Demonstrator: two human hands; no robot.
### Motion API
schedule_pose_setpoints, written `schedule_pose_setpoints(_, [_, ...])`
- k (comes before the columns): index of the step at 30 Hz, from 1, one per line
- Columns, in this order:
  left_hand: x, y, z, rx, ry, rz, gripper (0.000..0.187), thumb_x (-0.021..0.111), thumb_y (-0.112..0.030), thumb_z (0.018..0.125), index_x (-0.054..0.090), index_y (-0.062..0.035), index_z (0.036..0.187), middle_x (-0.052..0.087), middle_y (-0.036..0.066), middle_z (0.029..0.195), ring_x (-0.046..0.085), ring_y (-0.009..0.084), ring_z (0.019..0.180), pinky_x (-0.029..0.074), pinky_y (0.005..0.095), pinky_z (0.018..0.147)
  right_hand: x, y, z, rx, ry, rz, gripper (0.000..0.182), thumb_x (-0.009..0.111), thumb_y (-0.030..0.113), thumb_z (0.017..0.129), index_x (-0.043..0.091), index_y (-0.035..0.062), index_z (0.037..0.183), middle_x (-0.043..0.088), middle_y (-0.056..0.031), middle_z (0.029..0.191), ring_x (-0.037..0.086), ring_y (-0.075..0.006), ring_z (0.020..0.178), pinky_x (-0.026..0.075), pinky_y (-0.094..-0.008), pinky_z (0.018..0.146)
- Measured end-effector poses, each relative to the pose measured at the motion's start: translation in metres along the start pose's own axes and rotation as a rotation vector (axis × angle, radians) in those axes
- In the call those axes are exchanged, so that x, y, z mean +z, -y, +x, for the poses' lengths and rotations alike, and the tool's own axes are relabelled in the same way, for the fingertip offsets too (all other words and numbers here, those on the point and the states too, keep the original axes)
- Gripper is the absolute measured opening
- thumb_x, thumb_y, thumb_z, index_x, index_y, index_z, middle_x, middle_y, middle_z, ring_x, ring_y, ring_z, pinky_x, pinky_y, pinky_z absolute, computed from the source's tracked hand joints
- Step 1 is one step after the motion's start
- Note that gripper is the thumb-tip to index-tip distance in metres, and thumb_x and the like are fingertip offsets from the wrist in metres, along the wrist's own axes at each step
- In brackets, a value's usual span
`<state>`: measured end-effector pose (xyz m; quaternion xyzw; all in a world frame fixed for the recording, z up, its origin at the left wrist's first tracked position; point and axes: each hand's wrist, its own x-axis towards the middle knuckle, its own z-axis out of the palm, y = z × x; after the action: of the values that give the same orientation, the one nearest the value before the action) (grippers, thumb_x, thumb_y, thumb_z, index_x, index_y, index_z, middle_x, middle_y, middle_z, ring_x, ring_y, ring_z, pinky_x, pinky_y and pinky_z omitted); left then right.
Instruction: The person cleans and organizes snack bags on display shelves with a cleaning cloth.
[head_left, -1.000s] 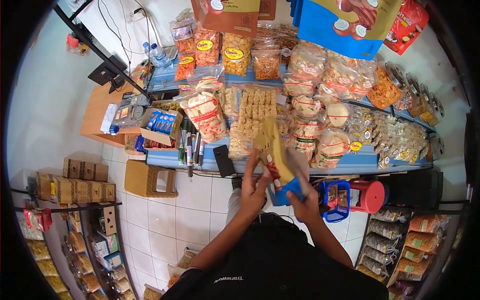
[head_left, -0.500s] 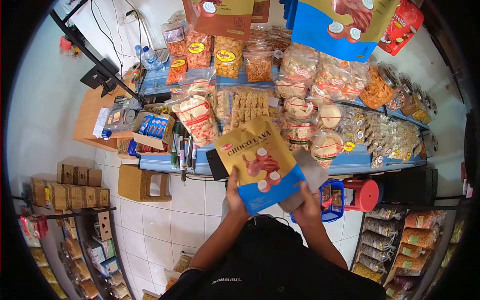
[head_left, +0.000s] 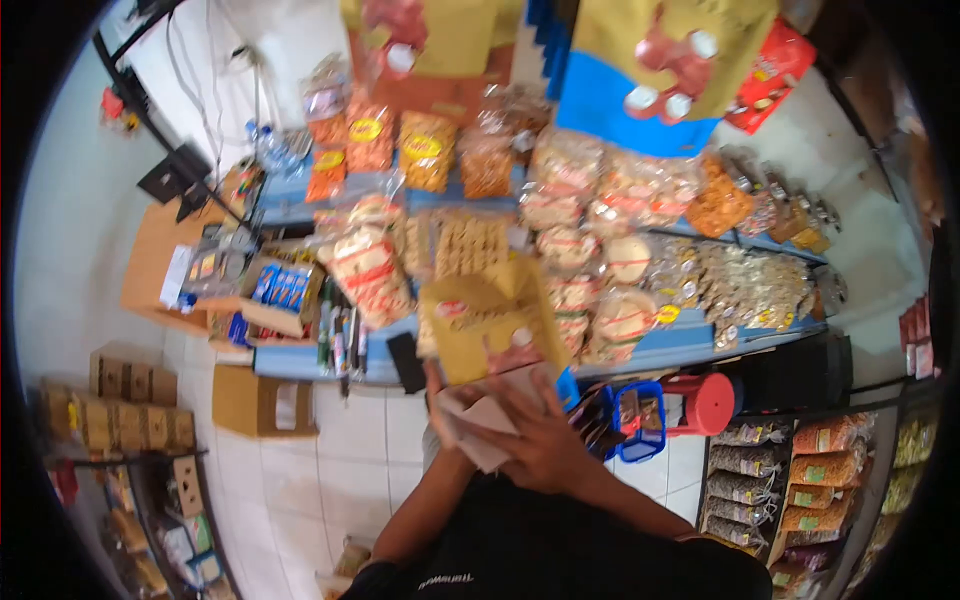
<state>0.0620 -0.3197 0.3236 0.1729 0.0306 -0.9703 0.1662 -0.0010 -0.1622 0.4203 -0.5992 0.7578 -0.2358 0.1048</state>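
Observation:
A gold and blue Choco Lava snack pouch [head_left: 490, 310] stands tilted in front of my body, its printed face toward me. My left hand [head_left: 447, 425] grips the pouch by its lower left edge, the fingers partly covered. Across the lower face of the pouch lies a pale greyish cloth [head_left: 470, 408]. Spread over that cloth, my right hand [head_left: 545, 445] presses it against the pouch with bent fingers. Cloth and hand hide most of the pouch's blue lower part.
Bagged crackers [head_left: 365, 270] and other snacks crowd the blue counter [head_left: 680, 345]. Large pouches [head_left: 640, 110] hang overhead. To the right are a blue basket [head_left: 640, 450] and a red stool [head_left: 700, 400]. A woven-sided stool [head_left: 245, 400] stands left, with shelves on both sides.
My right hand has brought the cloth from behind the pouch's right edge across to its lower front. The pouch has shifted slightly and turned more upright. The whole view has moved a little.

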Motion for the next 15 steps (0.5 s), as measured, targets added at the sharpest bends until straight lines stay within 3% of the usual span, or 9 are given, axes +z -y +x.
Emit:
schedule_pose_setpoints(1, [0.009, 0.000, -0.007, 0.008, 0.059, 0.004, 0.072, 0.045, -0.067, 0.109, 0.059, -0.0068, 0.146, 0.075, 0.014, 0.115, 0.075, 0.0285, 0.091, 0.065, 0.0383, 0.080, -0.002, -0.002, 0.006, 0.014, -0.021, -0.002, 0.069, 0.072, 0.028, 0.091, 0.057, 0.0265, 0.158, 0.038, -0.0213, 0.171, 0.029, -0.0333, 0.164, 0.015, -0.0635, 0.131])
schedule_pose_setpoints(2, [0.000, 0.003, -0.007, 0.167, 0.116, 0.136, 0.071, 0.043, -0.068, 0.109, 0.061, -0.0067, 0.140, 0.073, 0.013, 0.116, 0.073, 0.0293, 0.104, 0.062, 0.0427, 0.093, -0.007, -0.006, 0.014, 0.037, -0.040, 0.000, 0.072, 0.071, 0.025, 0.090, 0.055, 0.0268, 0.160, 0.038, -0.0214, 0.171, 0.027, -0.0339, 0.164, 0.013, -0.0643, 0.131])
schedule_pose_setpoints(3, [0.045, 0.012, -0.020, 0.240, 0.031, 0.246, 0.064, 0.040, -0.064, 0.112, 0.060, -0.0062, 0.131, 0.068, 0.012, 0.117, 0.068, 0.0297, 0.113, 0.056, 0.0458, 0.103, -0.012, -0.008, 0.020, 0.062, -0.062, 0.009, 0.074, 0.070, 0.022, 0.089, 0.054, 0.0270, 0.161, 0.038, -0.0216, 0.171, 0.026, -0.0346, 0.164, 0.011, -0.0651, 0.131])
schedule_pose_setpoints(5, [0.053, 0.025, -0.027, 0.212, 0.011, 0.381, 0.063, 0.038, -0.059, 0.113, 0.056, -0.0045, 0.137, 0.065, 0.015, 0.126, 0.065, 0.0321, 0.120, 0.053, 0.0477, 0.109, -0.023, -0.013, 0.031, 0.111, -0.117, 0.029, 0.076, 0.066, 0.021, 0.093, 0.047, 0.0261, 0.166, 0.038, -0.0215, 0.170, 0.023, -0.0394, 0.164, 0.007, -0.0658, 0.131])
schedule_pose_setpoints(8, [0.027, 0.014, -0.024, 0.043, 0.249, 0.444, 0.066, 0.036, -0.054, 0.114, 0.045, -0.0026, 0.153, 0.059, 0.021, 0.144, 0.060, 0.0365, 0.133, 0.046, 0.0508, 0.117, -0.065, -0.013, 0.046, 0.152, -0.230, -0.011, 0.067, 0.060, 0.022, 0.101, 0.045, 0.0200, 0.166, 0.038, -0.0208, 0.171, 0.024, -0.0408, 0.163, 0.010, -0.0635, 0.131])
schedule_pose_setpoints(9, [0.024, 0.007, -0.019, -0.042, 0.368, 0.444, 0.068, 0.036, -0.053, 0.114, 0.041, -0.0020, 0.159, 0.056, 0.023, 0.151, 0.058, 0.0382, 0.138, 0.044, 0.0518, 0.120, -0.073, -0.017, 0.047, 0.170, -0.295, 0.017, 0.066, 0.058, 0.015, 0.100, 0.045, 0.0148, 0.166, 0.044, -0.0220, 0.167, 0.027, -0.0437, 0.161, 0.012, -0.0627, 0.130])
schedule_pose_setpoints(12, [0.077, 0.007, -0.027, -0.044, 0.375, 0.574, 0.074, 0.037, -0.053, 0.113, 0.033, -0.0008, 0.165, 0.050, 0.026, 0.159, 0.056, 0.0394, 0.142, 0.044, 0.0525, 0.121, -0.080, -0.036, 0.037, 0.194, -0.450, 0.060, 0.068, 0.058, 0.011, 0.099, 0.045, 0.0124, 0.165, 0.047, -0.0233, 0.164, 0.029, -0.0463, 0.160, 0.014, -0.0620, 0.130])
schedule_pose_setpoints(15, [0.104, 0.004, -0.022, -0.042, 0.396, 0.616, 0.073, 0.034, -0.055, 0.114, 0.037, -0.0008, 0.162, 0.054, 0.022, 0.156, 0.057, 0.0365, 0.141, 0.044, 0.0506, 0.121, -0.086, -0.029, 0.024, 0.214, -0.500, 0.076, 0.068, 0.058, 0.009, 0.097, 0.046, 0.0089, 0.163, 0.047, -0.0229, 0.163, 0.032, -0.0483, 0.158, 0.014, -0.0612, 0.130])
